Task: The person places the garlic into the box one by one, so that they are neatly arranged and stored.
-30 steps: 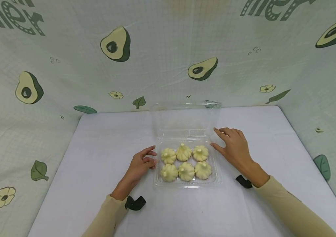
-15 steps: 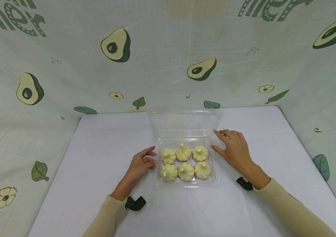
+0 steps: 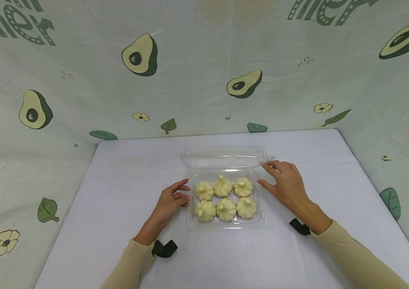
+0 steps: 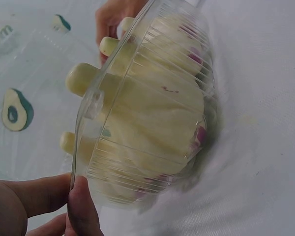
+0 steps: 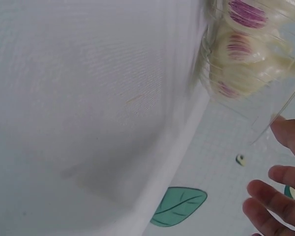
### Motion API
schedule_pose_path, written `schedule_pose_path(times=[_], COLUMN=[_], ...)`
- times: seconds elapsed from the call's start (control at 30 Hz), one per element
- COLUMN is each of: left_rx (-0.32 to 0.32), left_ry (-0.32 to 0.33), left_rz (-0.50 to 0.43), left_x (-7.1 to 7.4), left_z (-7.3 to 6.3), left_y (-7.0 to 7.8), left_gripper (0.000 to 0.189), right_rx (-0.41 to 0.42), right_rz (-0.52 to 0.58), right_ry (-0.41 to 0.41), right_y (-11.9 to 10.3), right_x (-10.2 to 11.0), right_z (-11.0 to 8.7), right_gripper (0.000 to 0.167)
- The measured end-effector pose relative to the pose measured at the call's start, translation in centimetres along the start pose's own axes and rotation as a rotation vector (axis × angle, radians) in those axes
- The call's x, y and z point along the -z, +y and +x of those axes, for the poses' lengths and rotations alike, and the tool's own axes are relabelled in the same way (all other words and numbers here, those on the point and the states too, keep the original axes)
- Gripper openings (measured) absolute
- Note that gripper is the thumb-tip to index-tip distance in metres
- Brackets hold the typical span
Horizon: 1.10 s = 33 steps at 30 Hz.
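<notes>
A clear plastic clamshell container (image 3: 226,225) stands on the table with its lid (image 3: 226,152) tilted back on the far side. Several pale garlic bulbs (image 3: 226,209) sit in it in two rows, and the wrist views show purple patches low on them. My left hand (image 3: 169,202) pinches the container's left rim between thumb and finger, plain in the left wrist view. At the right far corner my right hand (image 3: 284,180) has thumb and fingers spread apart. Its thumb tip (image 5: 281,127) is right at the rim, and its forefinger overlaps the lid's corner in the head view.
A white cloth covers the table (image 3: 125,168). Behind it and at both sides hangs a pale curtain (image 3: 197,60) printed with avocados and leaves. Each wrist wears a black strap, such as the left one (image 3: 165,249).
The lid has swung backward and down toward the table behind the container. Both hands and the garlic bulbs stay nearly where they were, the right hand dropping slightly.
</notes>
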<state>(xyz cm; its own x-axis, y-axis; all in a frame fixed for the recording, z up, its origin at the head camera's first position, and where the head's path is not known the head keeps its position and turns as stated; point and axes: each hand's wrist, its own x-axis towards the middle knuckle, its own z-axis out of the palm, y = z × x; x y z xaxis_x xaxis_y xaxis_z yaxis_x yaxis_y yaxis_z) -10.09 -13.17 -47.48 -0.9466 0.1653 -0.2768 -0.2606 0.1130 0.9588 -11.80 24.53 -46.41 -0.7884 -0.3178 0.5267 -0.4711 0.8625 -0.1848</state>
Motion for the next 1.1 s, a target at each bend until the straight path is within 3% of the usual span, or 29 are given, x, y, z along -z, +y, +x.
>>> schedule_pose_path(times=[0.47, 0.83, 1.1], left_rx=[-0.001, 0.005, 0.009], left_ry=[0.0, -0.021, -0.026], left_rz=[-0.007, -0.019, -0.019], left_x=[-0.03, 0.15, 0.22], left_z=[0.11, 0.24, 0.18], left_y=[-0.18, -0.27, -0.17], left_gripper=[0.061, 0.062, 0.052], right_rx=[0.007, 0.031, 0.089], right_rz=[0.005, 0.01, 0.049], right_ry=[-0.012, -0.021, -0.026], right_y=[0.2, 0.5, 0.95], right_x=[0.26, 0.23, 0.4], right_z=[-0.36, -0.59, -0.64], right_gripper=[0.041, 0.046, 0.046])
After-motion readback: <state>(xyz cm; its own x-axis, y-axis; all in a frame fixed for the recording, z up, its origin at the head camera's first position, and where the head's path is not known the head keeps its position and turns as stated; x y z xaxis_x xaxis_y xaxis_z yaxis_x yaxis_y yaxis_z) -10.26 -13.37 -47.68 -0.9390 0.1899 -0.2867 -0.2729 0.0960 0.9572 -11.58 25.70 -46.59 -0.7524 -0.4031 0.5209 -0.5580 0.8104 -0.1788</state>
